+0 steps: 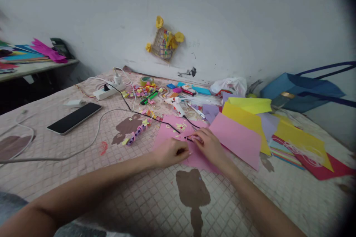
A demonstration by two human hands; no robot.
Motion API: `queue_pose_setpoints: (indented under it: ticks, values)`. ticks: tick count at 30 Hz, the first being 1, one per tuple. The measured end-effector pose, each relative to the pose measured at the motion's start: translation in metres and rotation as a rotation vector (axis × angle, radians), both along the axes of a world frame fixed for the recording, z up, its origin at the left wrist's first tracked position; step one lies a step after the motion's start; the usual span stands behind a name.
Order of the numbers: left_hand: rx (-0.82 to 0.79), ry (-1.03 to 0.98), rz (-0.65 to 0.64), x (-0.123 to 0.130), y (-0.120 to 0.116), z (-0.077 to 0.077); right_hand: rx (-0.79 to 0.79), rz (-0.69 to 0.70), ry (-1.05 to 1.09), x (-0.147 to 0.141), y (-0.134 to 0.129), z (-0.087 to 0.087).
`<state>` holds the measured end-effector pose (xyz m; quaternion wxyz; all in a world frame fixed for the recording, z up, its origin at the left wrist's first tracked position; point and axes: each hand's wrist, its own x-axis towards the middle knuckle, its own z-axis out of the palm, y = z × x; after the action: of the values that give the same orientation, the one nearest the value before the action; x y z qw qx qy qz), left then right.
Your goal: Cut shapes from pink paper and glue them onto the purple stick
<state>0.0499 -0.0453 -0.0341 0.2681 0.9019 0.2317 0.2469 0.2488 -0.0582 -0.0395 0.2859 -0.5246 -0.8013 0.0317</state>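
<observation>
My left hand (172, 152) is closed in a loose curl over the near left part of a pink sheet (197, 157); whatever its fingertips pinch is too small to name. Just to its right, my right hand (208, 146) has its fingers pressed together on something thin near a black cable. Small pale yellow scraps (182, 127) lie on the sheet beyond both hands. A white glue gun (177, 106) rests past the scraps. Left of the sheet is a purple strip decorated with small flowers (137, 133).
A black phone (75, 117), a white power strip (108, 91) and loose cables lie on the left. Paper flowers (144, 90) and a green cutter (149, 97) sit at the back. Coloured sheets (236, 137) and a blue bag (300, 90) are on the right.
</observation>
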Motion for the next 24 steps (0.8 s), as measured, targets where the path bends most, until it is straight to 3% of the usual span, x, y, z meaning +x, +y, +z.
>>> queue_pose_setpoints:
  ticks: [3,6,10,13,18,21,24]
  values:
    - [-0.110,-0.040,0.059,0.000,0.009,0.003,0.006,0.088,-0.107,-0.014,0.012,0.001]
    - [-0.237,-0.093,0.110,-0.005,0.022,0.004,0.032,0.081,-0.155,-0.024,0.019,-0.005]
    - [-0.436,-0.203,0.231,-0.018,0.038,0.005,0.056,0.022,-0.117,-0.027,0.023,-0.008]
    - [-0.576,-0.281,0.286,-0.023,0.041,0.004,0.121,-0.045,0.024,-0.023,0.020,0.000]
    - [-0.687,-0.450,0.181,-0.012,0.031,0.001,0.055,-0.002,0.300,-0.018,0.003,0.008]
    - [-0.780,-0.543,0.075,0.000,0.025,0.002,0.055,0.001,0.279,-0.019,-0.008,0.003]
    - [-0.889,-0.621,0.049,0.008,0.022,0.003,0.130,0.012,0.232,-0.021,-0.016,-0.002]
